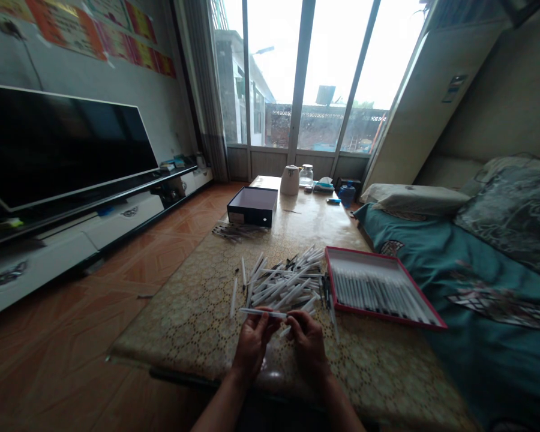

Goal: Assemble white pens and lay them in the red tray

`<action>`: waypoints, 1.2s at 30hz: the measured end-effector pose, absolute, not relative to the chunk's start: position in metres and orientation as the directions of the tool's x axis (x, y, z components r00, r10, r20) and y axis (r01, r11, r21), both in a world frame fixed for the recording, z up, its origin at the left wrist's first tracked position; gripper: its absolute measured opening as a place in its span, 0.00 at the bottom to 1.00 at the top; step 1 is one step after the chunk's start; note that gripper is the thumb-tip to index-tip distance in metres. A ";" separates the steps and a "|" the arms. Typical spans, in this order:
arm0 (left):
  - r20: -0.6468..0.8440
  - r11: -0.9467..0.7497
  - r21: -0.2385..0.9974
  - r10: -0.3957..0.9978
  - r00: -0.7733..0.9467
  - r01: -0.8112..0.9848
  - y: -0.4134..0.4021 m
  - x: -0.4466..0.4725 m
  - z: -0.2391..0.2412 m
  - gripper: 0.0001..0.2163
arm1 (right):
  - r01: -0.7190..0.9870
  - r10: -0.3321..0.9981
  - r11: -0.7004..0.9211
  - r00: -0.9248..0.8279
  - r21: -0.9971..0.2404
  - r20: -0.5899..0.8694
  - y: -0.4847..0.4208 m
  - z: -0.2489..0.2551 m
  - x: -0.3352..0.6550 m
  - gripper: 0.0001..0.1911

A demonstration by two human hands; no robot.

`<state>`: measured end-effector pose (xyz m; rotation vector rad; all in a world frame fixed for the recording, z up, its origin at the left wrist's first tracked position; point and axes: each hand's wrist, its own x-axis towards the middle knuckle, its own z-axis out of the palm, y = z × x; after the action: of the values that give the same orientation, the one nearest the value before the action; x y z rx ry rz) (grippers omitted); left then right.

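My left hand (253, 336) is closed around the barrel of a white pen (252, 311), held level above the near part of the table. The fingers of my right hand (305, 335) pinch the pen's right end; whether a separate small part is in them I cannot make out. Just beyond my hands lies a loose heap of white pen barrels (283, 282) with some dark parts among them. To the right, a shallow red-edged box lid (387, 264) holds a row of pens (369, 291) lying side by side.
A dark open box (252, 217) stands farther back, with thin clear and dark pieces (238, 231) before it. A beige kettle (290, 181), a glass jar (306, 175) and a tissue pack (324, 185) stand at the far end. A sofa (432, 252) borders the table's right side.
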<state>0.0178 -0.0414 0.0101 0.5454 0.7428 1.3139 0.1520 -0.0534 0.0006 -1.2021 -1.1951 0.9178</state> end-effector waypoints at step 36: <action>-0.165 0.188 0.717 0.981 0.098 -0.671 -0.041 0.018 0.007 0.12 | 0.498 0.929 0.253 0.116 -0.829 0.353 -0.056 0.002 0.147 0.17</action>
<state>0.0180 -0.0411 0.0071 0.5377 0.7151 1.3135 0.1474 -0.0559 0.0020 -1.3870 -1.5259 0.5419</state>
